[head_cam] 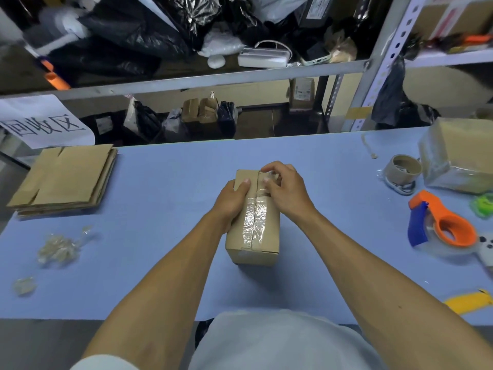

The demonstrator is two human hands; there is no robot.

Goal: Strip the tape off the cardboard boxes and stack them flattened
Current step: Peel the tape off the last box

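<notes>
A small cardboard box [253, 222] sits closed at the middle of the blue tabletop [165, 263], right before me, its long side running from 6 to 12 o'clock. Wrinkled clear tape [255, 221] covers the centre seam on top. The far part of the seam is already bare brown card. My left hand [232, 201] grips the box's left edge, thumb lying on the top. My right hand [286, 189] is curled at the far end of the seam, fingers pinching a crumpled bit of the peeled tape.

At 9 o'clock lie two wads of stripped tape [57, 248], one big, one small. At 3 o'clock sits one orange-and-blue tape dispenser [442, 228]; a yellow tool [470, 300] lies at 4. Further out at 10 o'clock rests one stack of flattened boxes [65, 178]. At 2 o'clock stand one tape roll core [406, 168] and one larger tape-wrapped box [458, 158]. Beyond the stack, a white sign [45, 121] reads "回收区".
</notes>
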